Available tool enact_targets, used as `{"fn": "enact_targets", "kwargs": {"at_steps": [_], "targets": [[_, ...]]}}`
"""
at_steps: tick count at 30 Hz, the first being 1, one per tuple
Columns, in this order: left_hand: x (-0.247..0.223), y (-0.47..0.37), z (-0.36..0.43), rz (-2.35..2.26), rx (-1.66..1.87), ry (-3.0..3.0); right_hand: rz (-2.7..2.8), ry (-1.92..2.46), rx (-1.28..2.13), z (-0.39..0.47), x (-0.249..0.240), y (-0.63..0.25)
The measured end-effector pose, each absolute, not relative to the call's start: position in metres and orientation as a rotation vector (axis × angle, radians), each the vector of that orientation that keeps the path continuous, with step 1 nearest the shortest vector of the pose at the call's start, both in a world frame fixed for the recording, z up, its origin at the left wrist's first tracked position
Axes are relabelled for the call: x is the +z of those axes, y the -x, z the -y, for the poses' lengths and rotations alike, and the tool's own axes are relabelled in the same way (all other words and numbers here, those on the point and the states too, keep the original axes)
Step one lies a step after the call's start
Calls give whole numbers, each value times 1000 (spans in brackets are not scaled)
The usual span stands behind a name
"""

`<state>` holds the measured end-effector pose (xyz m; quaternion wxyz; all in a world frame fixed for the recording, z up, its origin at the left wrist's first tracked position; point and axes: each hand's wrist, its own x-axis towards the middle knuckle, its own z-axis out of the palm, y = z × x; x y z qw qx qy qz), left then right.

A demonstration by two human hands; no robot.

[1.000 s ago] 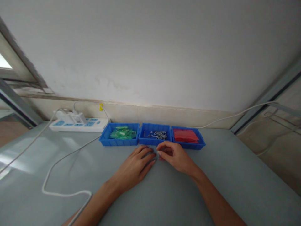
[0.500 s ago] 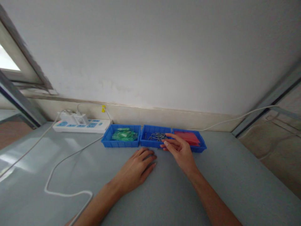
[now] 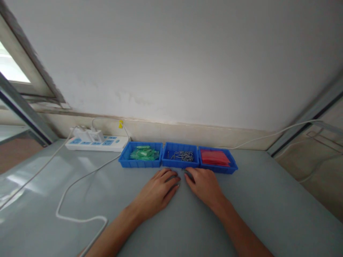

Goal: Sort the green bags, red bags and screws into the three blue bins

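Currently, left hand [image 3: 158, 189]: laid palm down on the grey tabletop [image 3: 268, 203], just below the centre of the frame, with fingers bent and slightly parted; whether closed on anything, cannot tell.
Right hand [image 3: 205, 184]: lowered to the tabletop just right of the other, near but apart, with fingers curled; beside a thin dark sliver [image 3: 183, 169], too small to make out; whether gripped, cannot tell.
Middle blue tray [image 3: 171, 164]: at the centre of the frame, just beyond both hands.
Metal nails [image 3: 185, 156]: loose inside that tray, heaped mostly towards the right side.
Left blue tray [image 3: 140, 164]: just beside the middle one, filled with green packets [image 3: 144, 153].
Right blue tray [image 3: 222, 169]: slightly askew, right of centre, with red sheets [image 3: 215, 157] stacked inside.
White power strip [image 3: 118, 145]: left of the trays, with white plugs [image 3: 95, 136] on top.
White cord [image 3: 77, 220]: looping through the lower left, down to the left forearm.
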<state>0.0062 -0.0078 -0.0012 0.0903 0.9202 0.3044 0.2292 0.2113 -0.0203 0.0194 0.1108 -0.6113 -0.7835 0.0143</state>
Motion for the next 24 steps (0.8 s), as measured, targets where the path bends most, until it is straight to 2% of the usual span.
{"fn": "enact_targets", "kwargs": {"at_steps": [10, 13, 19, 24], "targets": [[0, -7, 7, -898, 674, -2715, 2388, 1822, 143, 20, 20, -215], [-1, -7, 7, -909, 682, -2704, 2252, 1652, 360, 20, 20, -217], [4, -8, 8, -905, 683, -2707, 1565, 1195, 1074, 13, 18, -215], [6, -7, 9, -916, 701, -2697, 1292, 1130, 1082, 7, 17, -213]]}}
